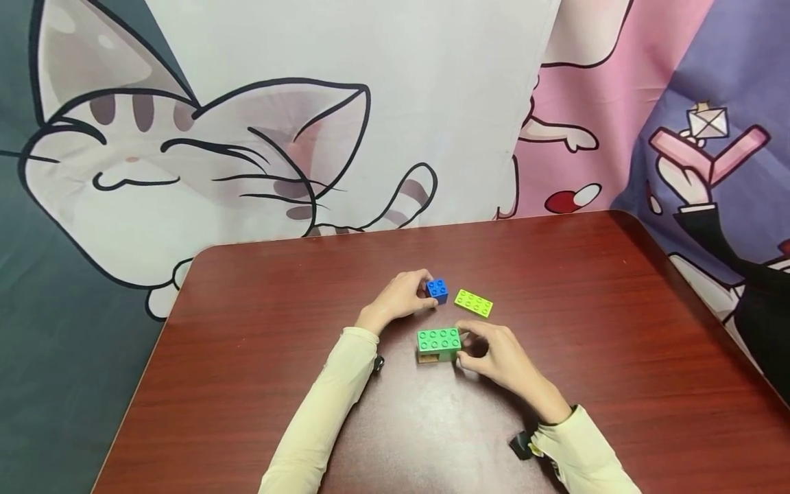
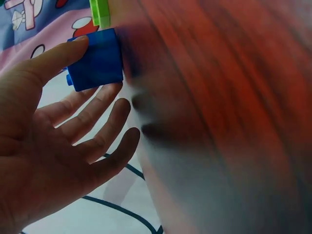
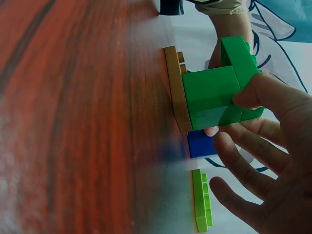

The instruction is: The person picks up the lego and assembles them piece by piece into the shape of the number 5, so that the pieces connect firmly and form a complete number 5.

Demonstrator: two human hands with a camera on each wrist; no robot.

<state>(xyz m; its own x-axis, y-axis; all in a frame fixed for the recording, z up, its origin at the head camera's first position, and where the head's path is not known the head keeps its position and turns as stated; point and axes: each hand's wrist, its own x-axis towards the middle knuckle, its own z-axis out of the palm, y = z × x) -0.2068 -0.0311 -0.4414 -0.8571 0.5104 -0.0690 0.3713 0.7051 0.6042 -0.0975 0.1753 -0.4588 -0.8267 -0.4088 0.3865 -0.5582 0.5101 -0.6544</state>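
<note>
My left hand pinches a small blue toy brick at its left side; the left wrist view shows the thumb on one face of that brick and fingertips under the opposite side. Nearer to me, my right hand grips the right end of a small stack of toy bricks. A green brick with two rows of studs tops this stack. Under it, in the right wrist view, are a green block and a thin brown brick at the base. The top brick overhangs a gap on the left.
A flat lime-green brick lies on the table just right of the blue brick, studs up. The brown wooden table ends at the back against a cartoon-printed cloth. A dark wrist device sits at the right cuff.
</note>
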